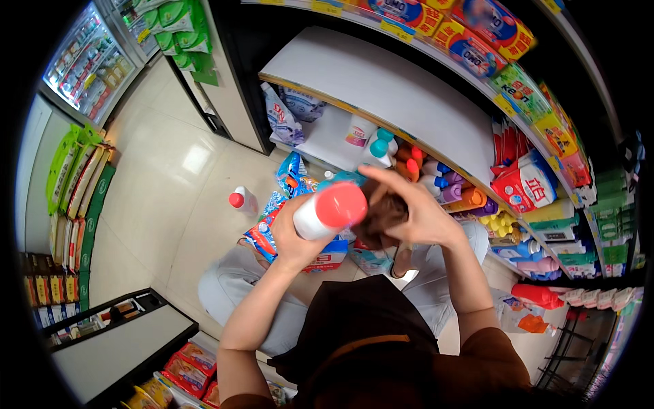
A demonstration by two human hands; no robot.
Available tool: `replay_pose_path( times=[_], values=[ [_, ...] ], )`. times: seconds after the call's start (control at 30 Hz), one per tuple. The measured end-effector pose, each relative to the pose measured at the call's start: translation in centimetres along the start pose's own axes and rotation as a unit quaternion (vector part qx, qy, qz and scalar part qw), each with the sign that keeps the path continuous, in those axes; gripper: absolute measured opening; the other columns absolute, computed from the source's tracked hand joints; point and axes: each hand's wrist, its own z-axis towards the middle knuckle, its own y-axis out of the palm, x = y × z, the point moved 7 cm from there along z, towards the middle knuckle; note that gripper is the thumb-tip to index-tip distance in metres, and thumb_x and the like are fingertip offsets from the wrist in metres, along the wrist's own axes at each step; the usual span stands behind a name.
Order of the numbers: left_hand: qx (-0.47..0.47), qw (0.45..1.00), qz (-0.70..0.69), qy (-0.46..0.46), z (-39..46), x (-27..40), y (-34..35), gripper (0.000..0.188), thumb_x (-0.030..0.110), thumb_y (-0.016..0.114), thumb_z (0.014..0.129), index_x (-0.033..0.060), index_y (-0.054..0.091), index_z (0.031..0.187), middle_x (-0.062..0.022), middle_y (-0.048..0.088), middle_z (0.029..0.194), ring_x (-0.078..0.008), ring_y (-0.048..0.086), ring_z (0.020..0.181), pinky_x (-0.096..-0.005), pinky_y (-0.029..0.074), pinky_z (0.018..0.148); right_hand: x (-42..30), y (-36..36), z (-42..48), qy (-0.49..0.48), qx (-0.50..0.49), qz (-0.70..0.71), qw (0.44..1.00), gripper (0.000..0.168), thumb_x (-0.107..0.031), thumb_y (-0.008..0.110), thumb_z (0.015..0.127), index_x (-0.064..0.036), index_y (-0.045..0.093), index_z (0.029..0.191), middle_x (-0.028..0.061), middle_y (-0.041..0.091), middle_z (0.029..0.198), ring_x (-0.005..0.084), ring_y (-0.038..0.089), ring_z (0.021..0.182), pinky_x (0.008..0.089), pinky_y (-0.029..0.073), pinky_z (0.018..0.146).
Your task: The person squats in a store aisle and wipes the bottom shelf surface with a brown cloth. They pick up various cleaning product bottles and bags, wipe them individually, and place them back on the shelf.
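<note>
My left hand [292,240] grips a white plastic bottle [308,220] with a red cap, tilted so its cap points up towards me. Close to that cap is my right hand [421,212], with a dark brown cloth [380,217] bunched in it; the cloth is blurred and I cannot tell whether it touches the bottle. Below my hands, between my knees, detergent packs [263,232] and a red and white box [327,258] lie on the floor, partly hidden. Another white bottle with a red cap [243,200] stands on the floor to the left.
Before me is a shelf unit with a bare-topped white board [368,76]. Under it stand pouches [283,115], a white and pink bottle [360,130] and several coloured bottles [439,186]. Soap packs [475,48] fill a higher shelf. Stacked bags [76,189] stand at far left.
</note>
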Motion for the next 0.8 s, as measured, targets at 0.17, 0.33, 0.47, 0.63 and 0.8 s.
replay_pose_path(
  times=[0.17, 0.33, 0.47, 0.63, 0.8],
  values=[
    [-0.135, 0.986, 0.047, -0.090, -1.8, -2.0, 0.7, 0.057, 0.016, 0.086, 0.061, 0.0057, 0.062, 0.112, -0.0129, 0.069, 0.099, -0.0314, 0.069, 0.090, -0.0394, 0.055, 0.077, -0.5, 2.3, 0.9, -0.047, 0.016, -0.031, 0.998, 0.071, -0.017, 0.083, 0.067, -0.010, 0.054, 0.132, 0.0144, 0.069, 0.094, 0.0270, 0.070, 0.088, 0.0340, 0.053, 0.079],
    [-0.145, 0.973, 0.044, -0.175, -2.9, -5.0, -0.3, 0.062, 0.015, 0.085, 0.062, 0.0068, 0.059, 0.117, -0.0140, 0.067, 0.106, -0.0337, 0.066, 0.098, -0.0419, 0.052, 0.084, 0.8, 5.7, 3.3, 0.044, 0.040, -0.005, 0.998, 0.052, -0.016, 0.082, 0.069, -0.004, 0.062, 0.116, 0.0121, 0.070, 0.101, 0.0216, 0.069, 0.094, 0.0336, 0.052, 0.087],
    [-0.059, 0.969, 0.135, -0.198, -2.6, -6.2, -1.1, 0.083, 0.010, 0.081, 0.067, -0.0003, 0.040, 0.138, -0.0242, 0.051, 0.131, -0.0402, 0.050, 0.122, -0.0449, 0.041, 0.101, 3.0, 7.4, 7.7, 0.054, 0.090, -0.040, 0.994, 0.046, -0.033, 0.079, 0.069, -0.008, 0.069, 0.106, 0.0149, 0.072, 0.092, 0.0333, 0.070, 0.085, 0.0382, 0.055, 0.077],
    [0.064, 0.917, 0.015, -0.394, -6.1, -11.5, -2.7, 0.083, 0.011, 0.073, 0.077, -0.0048, 0.027, 0.145, -0.0260, 0.037, 0.141, -0.0377, 0.038, 0.133, -0.0452, 0.031, 0.110, 8.8, 14.2, 14.8, 0.072, 0.068, -0.099, 0.990, 0.048, -0.036, 0.081, 0.068, -0.013, 0.069, 0.109, 0.0124, 0.072, 0.091, 0.0271, 0.071, 0.082, 0.0377, 0.056, 0.075],
    [0.106, 0.891, -0.097, -0.430, -4.6, -10.3, -2.2, 0.062, 0.007, 0.068, 0.086, -0.0024, 0.036, 0.139, -0.0199, 0.044, 0.135, -0.0258, 0.044, 0.128, -0.0369, 0.036, 0.107, 15.9, 21.3, 21.8, 0.044, 0.077, -0.174, 0.981, 0.042, -0.042, 0.076, 0.070, -0.017, 0.067, 0.103, 0.0128, 0.071, 0.082, 0.0341, 0.069, 0.077, 0.0450, 0.054, 0.066]
  ],
)
